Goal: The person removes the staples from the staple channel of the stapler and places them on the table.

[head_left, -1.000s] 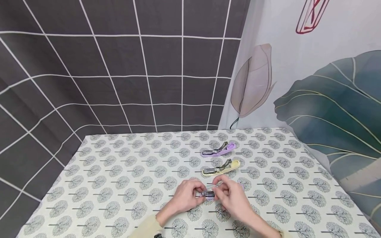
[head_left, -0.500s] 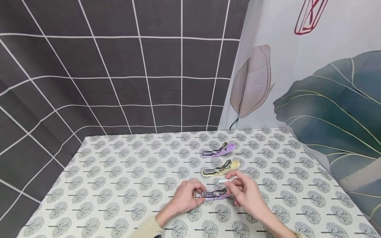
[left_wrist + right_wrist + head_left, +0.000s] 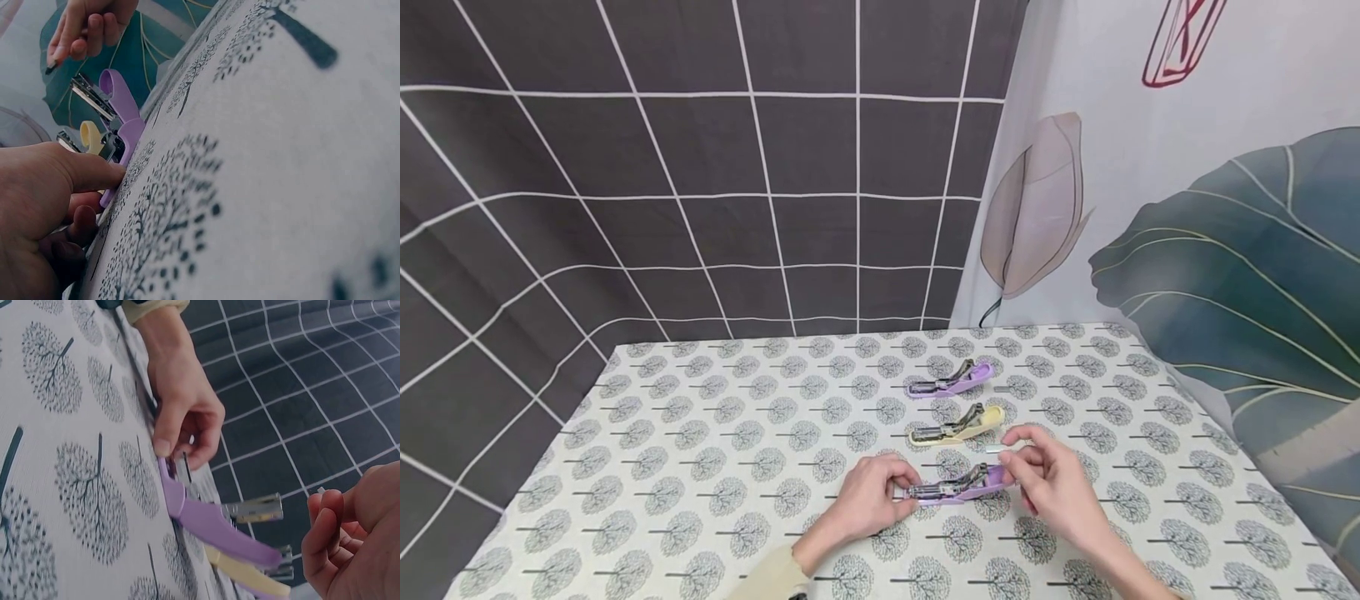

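An opened purple stapler (image 3: 958, 490) lies nearest the person, its metal top part raised above the purple handle. My left hand (image 3: 871, 497) pinches its front end, thumb and fingers on either side; the left wrist view shows the thumb (image 3: 100, 172) on the purple edge. To the right, my right hand (image 3: 1051, 475) is raised by the handle end, pinching a short strip of staples (image 3: 994, 448) between thumb and forefinger. In the right wrist view only the tip of the staple strip (image 3: 321, 490) shows past the fingers.
Behind the held stapler lie an opened yellow stapler (image 3: 951, 431) and, farther back, another opened purple stapler (image 3: 955, 383). All sit on a tree-print tablecloth (image 3: 730, 450). A dark gridded curtain (image 3: 700, 167) hangs behind the table, and a leaf-print curtain (image 3: 1150, 208) at right.
My right hand has moved right, away from the near stapler's middle, carrying the staple strip and uncovering the stapler's raised top and handle. My left hand keeps its grip at the front end.
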Demonstrator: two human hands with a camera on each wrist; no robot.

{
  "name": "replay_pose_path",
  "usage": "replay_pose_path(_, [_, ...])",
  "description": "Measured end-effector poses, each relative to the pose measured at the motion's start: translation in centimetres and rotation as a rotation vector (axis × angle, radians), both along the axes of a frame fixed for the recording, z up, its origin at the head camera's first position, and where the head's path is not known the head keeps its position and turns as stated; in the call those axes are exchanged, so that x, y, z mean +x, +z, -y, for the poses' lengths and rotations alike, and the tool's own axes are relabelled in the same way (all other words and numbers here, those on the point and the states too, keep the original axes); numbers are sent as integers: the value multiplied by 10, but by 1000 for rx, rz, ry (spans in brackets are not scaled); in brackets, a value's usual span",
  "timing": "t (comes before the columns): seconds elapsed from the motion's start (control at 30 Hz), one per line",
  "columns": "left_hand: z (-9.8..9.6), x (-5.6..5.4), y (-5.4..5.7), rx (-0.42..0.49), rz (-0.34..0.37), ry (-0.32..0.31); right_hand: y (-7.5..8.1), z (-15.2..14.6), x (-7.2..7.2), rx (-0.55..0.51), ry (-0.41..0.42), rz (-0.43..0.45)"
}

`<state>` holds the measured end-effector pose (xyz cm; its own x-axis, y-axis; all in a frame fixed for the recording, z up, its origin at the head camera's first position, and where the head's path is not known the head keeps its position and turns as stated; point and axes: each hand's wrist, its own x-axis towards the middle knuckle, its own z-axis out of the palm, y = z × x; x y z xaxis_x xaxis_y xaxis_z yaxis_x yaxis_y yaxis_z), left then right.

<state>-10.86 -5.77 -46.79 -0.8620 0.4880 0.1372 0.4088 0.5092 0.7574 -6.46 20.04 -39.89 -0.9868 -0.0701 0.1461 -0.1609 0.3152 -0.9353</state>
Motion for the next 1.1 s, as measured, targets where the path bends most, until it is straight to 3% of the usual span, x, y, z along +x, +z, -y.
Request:
replay_pose_path(0.23, [-1, -1, 1, -10, -1, 1, -5, -16, 1, 58, -53, -48])
replay_pose_path(0.53, [0, 0, 1, -11, 0, 3, -11, -30, 3, 96, -114, 67])
replay_pose_path(1.1, [0, 1, 3, -2, 2, -2, -30, -45, 7, 160, -150, 123])
